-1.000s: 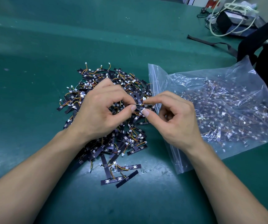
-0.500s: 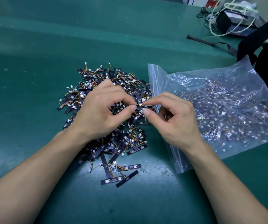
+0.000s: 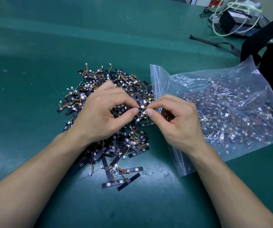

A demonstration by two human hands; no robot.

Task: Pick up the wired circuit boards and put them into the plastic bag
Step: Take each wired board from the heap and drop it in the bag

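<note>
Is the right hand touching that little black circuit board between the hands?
Touching. The head view shows the right hand pinching the small black wired circuit board between thumb and forefinger.

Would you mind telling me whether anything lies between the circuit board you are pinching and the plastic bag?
Nothing visible does. The circuit board, pinched between left hand and right hand, is just beside the zip edge of the plastic bag. Only the right hand overlies that edge; whether the mouth is open, I cannot tell.
</note>
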